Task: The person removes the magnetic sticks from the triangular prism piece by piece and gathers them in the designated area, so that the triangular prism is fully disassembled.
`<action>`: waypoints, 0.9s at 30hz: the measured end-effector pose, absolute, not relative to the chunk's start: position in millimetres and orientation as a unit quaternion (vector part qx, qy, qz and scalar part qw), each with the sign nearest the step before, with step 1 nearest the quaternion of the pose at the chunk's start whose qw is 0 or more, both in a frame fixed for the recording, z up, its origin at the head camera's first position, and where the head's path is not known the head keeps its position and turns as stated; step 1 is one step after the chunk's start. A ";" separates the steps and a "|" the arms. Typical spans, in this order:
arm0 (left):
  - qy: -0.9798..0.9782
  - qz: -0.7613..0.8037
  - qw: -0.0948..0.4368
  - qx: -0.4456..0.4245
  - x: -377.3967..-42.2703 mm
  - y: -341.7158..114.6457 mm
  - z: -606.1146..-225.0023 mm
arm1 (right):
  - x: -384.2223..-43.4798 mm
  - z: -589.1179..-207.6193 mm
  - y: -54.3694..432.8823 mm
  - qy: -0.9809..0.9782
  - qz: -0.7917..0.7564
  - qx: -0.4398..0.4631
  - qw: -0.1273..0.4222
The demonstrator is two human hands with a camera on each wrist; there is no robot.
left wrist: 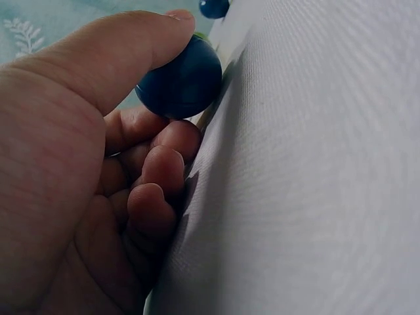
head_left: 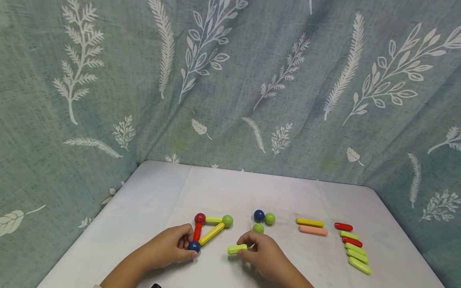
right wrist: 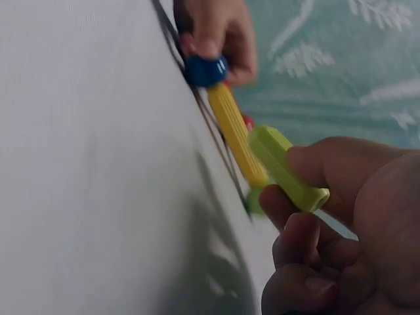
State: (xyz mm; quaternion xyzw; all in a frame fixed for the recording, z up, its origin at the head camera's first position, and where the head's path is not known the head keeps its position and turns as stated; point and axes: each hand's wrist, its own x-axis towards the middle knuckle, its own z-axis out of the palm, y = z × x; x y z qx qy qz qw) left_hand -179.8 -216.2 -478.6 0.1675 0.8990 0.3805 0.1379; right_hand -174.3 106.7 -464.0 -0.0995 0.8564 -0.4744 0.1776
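Left hand [head_left: 171, 246]: lower frame, left of centre; thumb and forefinger closed to the width of the blue ball [head_left: 193, 246] and pinching it; remaining fingers curled below the ball in the left wrist view.
Right hand [head_left: 264, 256]: lower frame, just right of centre; thumb and fingertips closed to the thickness of the held rod [head_left: 236, 249] and pinching it.
Held rod: light green, short; lower centre of the frame; raised above the cloth [head_left: 223, 272], one end projecting left from the fingers; apart from the triangle.
Triangle: left of centre, lower half of the frame; three balls and three rods.
Triangle, left side: red rod [head_left: 197, 232], between the red ball [head_left: 199, 218] at top and the blue ball at bottom.
Triangle, top side: green rod [head_left: 214, 220], between the red ball and the green ball [head_left: 227, 221].
Triangle, right side: yellow rod [head_left: 211, 234], slanting from the blue ball up to the green ball.
Loose balls: one dark blue [head_left: 259, 216], two green [head_left: 269, 218], grouped right of centre, above the right hand.
Long rods: one yellow [head_left: 310, 222], one orange [head_left: 313, 230], side by side, right of the loose balls.
Short rods: two red, four green [head_left: 359, 265], in a column, lower right.
Backdrop [head_left: 230, 108]: grey-green fabric, white leaf print, upper frame.
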 end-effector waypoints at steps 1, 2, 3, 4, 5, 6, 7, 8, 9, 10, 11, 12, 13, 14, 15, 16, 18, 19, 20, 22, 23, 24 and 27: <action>0.899 0.380 0.137 0.168 -180.0 -216.1 -478.7 | -174.8 -463.5 113.5 0.858 -0.474 -0.096 0.173; 0.899 0.381 0.137 0.169 -180.0 -216.2 -478.8 | -175.2 -463.0 120.2 0.860 -0.473 -0.093 0.166; 0.898 0.381 0.137 0.170 -180.3 -216.1 -478.7 | -175.5 -462.1 126.3 0.861 -0.474 -0.089 0.162; 0.899 0.381 0.137 0.170 -180.3 -216.3 -478.7 | -175.7 -461.4 132.1 0.862 -0.474 -0.083 0.157; 0.899 0.380 0.138 0.169 -180.1 -216.5 -478.4 | -175.6 -460.8 137.6 0.864 -0.474 -0.078 0.153; 0.899 0.380 0.138 0.168 -179.8 -217.0 -478.2 | -175.5 -460.5 142.8 0.865 -0.473 -0.072 0.148; 0.899 0.379 0.139 0.167 -179.6 -217.4 -478.0 | -175.2 -460.3 147.7 0.867 -0.472 -0.067 0.144; 0.900 0.378 0.140 0.166 -179.5 -217.7 -477.7 | -174.8 -460.2 152.5 0.869 -0.471 -0.061 0.140; 0.901 0.377 0.140 0.165 -179.3 -218.0 -477.5 | -174.2 -460.2 157.1 0.871 -0.469 -0.053 0.138; 0.901 0.376 0.140 0.164 -179.1 -218.3 -477.2 | -173.6 -460.5 162.0 0.873 -0.466 -0.048 0.134; 0.901 0.376 0.141 0.163 -179.2 -218.2 -476.9 | -172.8 -460.7 167.0 0.876 -0.462 -0.043 0.130; 0.901 0.377 0.141 0.163 -179.2 -218.2 -476.7 | -172.0 -461.1 171.9 0.878 -0.460 -0.037 0.126; 0.900 0.377 0.142 0.163 -179.4 -218.0 -476.5 | -171.0 -461.3 176.8 0.880 -0.457 -0.033 0.123; 0.900 0.378 0.142 0.164 -179.4 -217.9 -476.3 | -169.9 -461.5 181.7 0.882 -0.455 -0.027 0.120; 0.900 0.378 0.142 0.164 -179.5 -217.7 -476.3 | -168.8 -461.6 186.6 0.885 -0.451 -0.023 0.116; 0.899 0.379 0.143 0.165 -179.7 -217.5 -476.4 | -167.8 -461.8 191.6 0.887 -0.448 -0.021 0.111; 0.899 0.379 0.144 0.165 -180.0 -217.0 -476.6 | -166.0 -462.3 201.0 0.891 -0.442 -0.011 0.104; 0.899 0.378 0.144 0.166 -180.2 -217.0 -477.0 | -165.2 -462.4 205.8 0.893 -0.437 -0.004 0.102; 0.900 0.376 0.143 0.166 -180.6 -216.8 -477.2 | -164.7 -462.6 210.4 0.897 -0.431 0.002 0.099; 0.901 0.375 0.141 0.165 -180.8 -216.8 -477.6 | -164.4 -463.1 218.9 0.903 -0.418 0.021 0.097; 0.902 0.375 0.139 0.165 -181.0 -216.6 -477.7 | -164.4 -463.3 223.2 0.907 -0.410 0.029 0.095; 0.902 0.375 0.138 0.165 -181.0 -216.6 -477.9 | -164.3 -463.1 227.5 0.910 -0.402 0.037 0.094; 0.900 0.378 0.138 0.166 -180.5 -215.9 -478.6 | -163.5 -462.2 240.5 0.917 -0.384 0.059 0.088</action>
